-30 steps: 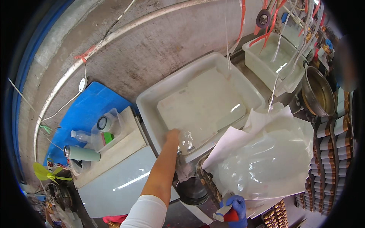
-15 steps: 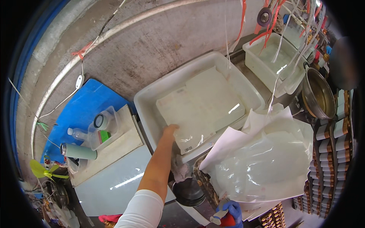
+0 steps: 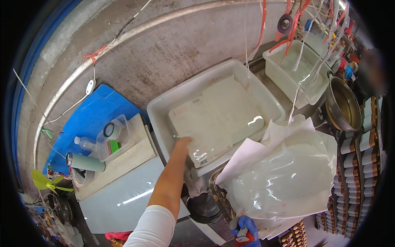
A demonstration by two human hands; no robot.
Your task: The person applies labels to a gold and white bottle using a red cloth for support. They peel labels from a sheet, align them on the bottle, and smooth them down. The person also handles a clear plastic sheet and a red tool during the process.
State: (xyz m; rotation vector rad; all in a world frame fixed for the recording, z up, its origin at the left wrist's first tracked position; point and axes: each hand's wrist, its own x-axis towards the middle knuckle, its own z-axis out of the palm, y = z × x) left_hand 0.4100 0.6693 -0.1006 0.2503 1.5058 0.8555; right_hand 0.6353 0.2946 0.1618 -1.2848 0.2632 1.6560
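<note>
My bare left hand [image 3: 183, 144] reaches into a large white tub [image 3: 156, 119] filled with liquid, at the near left corner of pale sheets [image 3: 218, 119] lying under the surface. Its fingers are dipped at the sheet edge, and I cannot see if they grip it. At the lower edge, my right hand [image 3: 249, 226], in a blue glove, is closed round a small red and grey thing [image 3: 242, 235] whose kind I cannot make out. Just beyond that hand lies a stack of wet, translucent sheets with white paper [image 3: 279, 177].
Left of the tub, a board bears a clear plastic box [image 3: 123, 142] and a green flask [image 3: 85, 162]. A second white tub [image 3: 284, 66] and a metal pan [image 3: 345, 101] stand at the right. Strings and red ribbons [image 3: 294, 24] hang above. A dark bowl [image 3: 204, 208] sits below the tub.
My right hand has turned and risen slightly with the red and grey thing. My left hand stays at the sheet's corner, and the glints on the liquid have shifted.
</note>
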